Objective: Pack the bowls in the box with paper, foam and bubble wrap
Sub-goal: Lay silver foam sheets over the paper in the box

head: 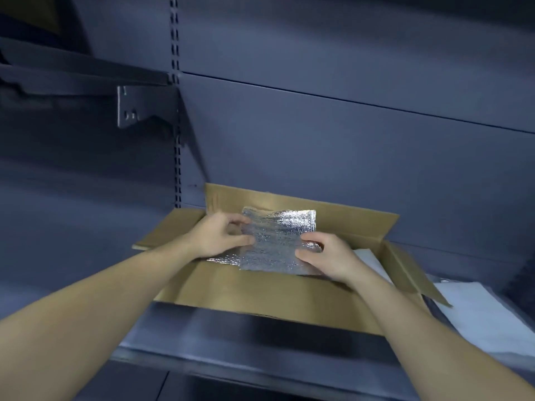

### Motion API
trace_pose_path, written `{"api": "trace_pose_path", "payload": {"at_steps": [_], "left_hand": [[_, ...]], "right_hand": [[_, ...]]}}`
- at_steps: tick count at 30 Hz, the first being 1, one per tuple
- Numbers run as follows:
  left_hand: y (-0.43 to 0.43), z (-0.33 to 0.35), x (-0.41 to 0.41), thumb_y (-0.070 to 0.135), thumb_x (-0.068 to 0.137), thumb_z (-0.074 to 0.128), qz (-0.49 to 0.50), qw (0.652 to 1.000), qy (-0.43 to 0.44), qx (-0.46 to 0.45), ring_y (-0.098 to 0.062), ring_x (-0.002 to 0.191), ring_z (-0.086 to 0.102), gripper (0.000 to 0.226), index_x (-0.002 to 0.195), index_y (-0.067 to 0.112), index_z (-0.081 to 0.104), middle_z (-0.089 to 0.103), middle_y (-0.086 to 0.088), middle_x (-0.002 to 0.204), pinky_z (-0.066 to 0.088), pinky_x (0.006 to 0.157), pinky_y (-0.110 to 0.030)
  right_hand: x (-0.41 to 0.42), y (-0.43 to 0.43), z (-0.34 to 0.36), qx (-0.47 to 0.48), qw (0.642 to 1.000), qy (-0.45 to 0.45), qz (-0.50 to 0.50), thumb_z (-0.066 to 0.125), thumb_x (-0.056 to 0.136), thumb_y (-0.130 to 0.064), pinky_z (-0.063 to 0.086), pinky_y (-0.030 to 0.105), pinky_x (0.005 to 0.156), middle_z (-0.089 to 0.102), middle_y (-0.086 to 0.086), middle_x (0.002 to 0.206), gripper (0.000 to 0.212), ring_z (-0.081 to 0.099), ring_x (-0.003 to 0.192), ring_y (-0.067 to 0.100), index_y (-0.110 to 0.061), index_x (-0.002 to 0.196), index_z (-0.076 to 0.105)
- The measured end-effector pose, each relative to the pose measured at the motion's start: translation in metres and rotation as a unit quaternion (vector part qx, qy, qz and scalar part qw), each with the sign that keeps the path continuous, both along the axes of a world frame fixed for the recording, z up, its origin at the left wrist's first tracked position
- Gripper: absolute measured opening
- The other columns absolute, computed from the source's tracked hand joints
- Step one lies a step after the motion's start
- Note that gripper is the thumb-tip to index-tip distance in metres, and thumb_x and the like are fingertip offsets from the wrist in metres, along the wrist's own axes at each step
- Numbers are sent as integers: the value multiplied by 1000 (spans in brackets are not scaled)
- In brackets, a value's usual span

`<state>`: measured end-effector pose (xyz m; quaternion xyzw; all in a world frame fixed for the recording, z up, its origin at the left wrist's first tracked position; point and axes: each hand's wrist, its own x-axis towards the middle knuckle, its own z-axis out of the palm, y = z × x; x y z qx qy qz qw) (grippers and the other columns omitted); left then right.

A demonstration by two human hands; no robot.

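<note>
Foam sheet (278, 241), foil-faced, hangs over the open box (260, 296) at centre frame — left hand (220, 237) and right hand (327, 256) each with grip clamped on a side edge. Risk: limp sheet creases or lands askew, leaving bare cardboard beneath the bowls — none in view.

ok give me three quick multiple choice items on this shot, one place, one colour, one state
1. Where is the foil sheet? A on the floor B held over the box C in a drawer
2. What colour is the loose sheet right of the box? A white B red C green
3. The box flaps are: A taped shut B folded open C torn off

1 B, left hand and right hand pinch it above the open box; 2 A, it lies white on the shelf; 3 B, the flaps spread outward and the inside shows.
</note>
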<state>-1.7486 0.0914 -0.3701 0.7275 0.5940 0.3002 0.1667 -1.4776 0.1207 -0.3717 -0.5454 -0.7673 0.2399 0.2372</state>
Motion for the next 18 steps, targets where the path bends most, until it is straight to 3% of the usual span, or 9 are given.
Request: {"api": "trace_pose_path", "payload": {"at_steps": [2,4,8,11,14,18], "left_hand": [[3,-4,-2,78,59,58,-10,998,63,6,-11,109,56,81,121,27,65,71,8,108,41,100,-28],[7,-6,-2,80,58,48,-19,994,104,10,-14,111,54,83,120,28,64,68,8,111,40,102,-32],[8,-5,0,70,73,61,-10,989,144,4,-19,112,51,63,123,31,63,63,4,107,41,100,-34],[10,-9,-3,80,67,47,-22,981,191,-8,-20,120,49,71,116,32,65,61,2,120,37,104,-35],[9,-6,-4,78,73,56,-12,974,224,-15,-18,126,39,60,119,41,62,47,5,130,35,105,-35],[9,9,-10,102,53,30,-57,979,197,-5,-13,131,37,97,126,44,57,45,11,136,34,111,-41]], "right_hand": [[1,2,-3,3,999,-48,-3,73,82,-46,42,32,102,58,-1,135,56,52,124,17,-26,132,61],[1,4,-8,3,996,-88,-3,74,78,-54,41,37,104,56,2,134,61,47,128,22,-30,132,60],[-2,3,-8,-14,989,-148,1,74,75,-59,40,32,99,53,4,121,66,43,124,25,-32,134,58],[-2,3,-7,-11,987,-160,-3,76,72,-61,40,34,103,51,4,126,69,40,125,24,-33,132,59],[-1,2,-4,-5,984,-178,-3,74,70,-66,39,34,104,42,0,115,73,39,124,24,-41,135,53],[1,5,4,66,984,-161,33,72,69,-70,36,33,105,39,-6,114,77,35,125,19,-42,137,50]]}}
